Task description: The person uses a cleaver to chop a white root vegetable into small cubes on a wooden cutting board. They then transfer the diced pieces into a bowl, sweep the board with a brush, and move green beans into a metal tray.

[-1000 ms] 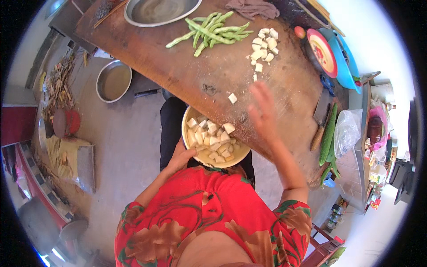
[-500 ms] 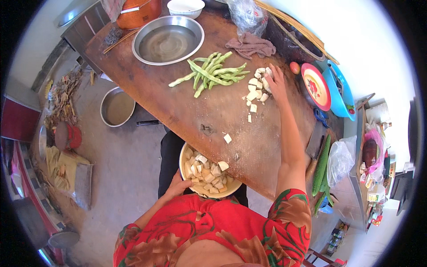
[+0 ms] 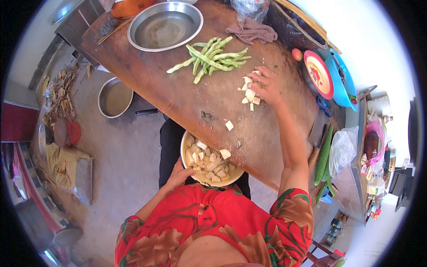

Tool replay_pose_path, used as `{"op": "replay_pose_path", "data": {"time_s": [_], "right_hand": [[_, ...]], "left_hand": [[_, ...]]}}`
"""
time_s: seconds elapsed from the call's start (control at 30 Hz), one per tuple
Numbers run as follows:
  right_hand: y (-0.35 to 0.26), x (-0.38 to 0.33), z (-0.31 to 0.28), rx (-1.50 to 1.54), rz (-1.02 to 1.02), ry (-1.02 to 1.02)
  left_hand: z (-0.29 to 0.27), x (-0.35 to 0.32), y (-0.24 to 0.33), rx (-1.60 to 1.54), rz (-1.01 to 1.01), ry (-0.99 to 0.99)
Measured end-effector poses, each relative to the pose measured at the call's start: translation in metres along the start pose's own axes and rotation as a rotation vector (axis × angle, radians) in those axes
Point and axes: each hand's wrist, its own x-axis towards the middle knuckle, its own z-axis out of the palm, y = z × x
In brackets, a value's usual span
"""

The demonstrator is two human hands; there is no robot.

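Observation:
My left hand point(image 3: 179, 175) grips the left rim of a cream-coloured bowl point(image 3: 183, 151) held below the table's near edge. Pale, peeled vegetable cubes point(image 3: 209, 163) fill much of this bowl. Over the table, my right hand point(image 3: 268, 87) is open, its bent fingers spread against a small heap of the same cubes point(image 3: 250, 94). Its palm side is hidden. A single cube point(image 3: 229, 125) lies apart between the heap and the bowl. Beyond the heap, to the left, is a bunch of green beans point(image 3: 213, 60).
A metal basin of water point(image 3: 167, 27) stands on the brown table point(image 3: 178, 95) at the far left. A crumpled cloth point(image 3: 252, 32) lies at the back. To the right are a red-rimmed dish point(image 3: 318, 75), a blue basin point(image 3: 351, 84), a cleaver point(image 3: 317, 129) and a cucumber point(image 3: 323, 158).
My right hand has swept toward me and slightly left, drawing the far cubes into a tighter heap. The left hand still holds the bowl.

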Motion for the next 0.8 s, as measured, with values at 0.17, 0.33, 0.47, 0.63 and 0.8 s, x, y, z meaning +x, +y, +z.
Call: {"op": "replay_pose_path", "data": {"time_s": [0.17,0.33,0.47,0.63,0.8], "right_hand": [[-0.039,-0.032,0.004,0.019,0.026,-0.003],[-0.076,-0.057,0.003,0.079,0.113,0.001],[-0.104,-0.073,0.004,0.123,0.175,0.004],[-0.142,-0.095,0.008,0.031,0.234,0.022],[-0.174,-0.114,0.007,0.079,0.291,0.042]], "left_hand": [[0.001,-0.003,-0.001,-0.009,0.030,0.012],[0.001,-0.004,-0.007,-0.030,0.039,-0.015],[0.005,-0.005,-0.003,-0.019,0.058,-0.029],[0.008,-0.009,0.000,0.003,0.060,-0.017],[0.010,-0.011,0.006,-0.007,0.033,-0.017]]}}
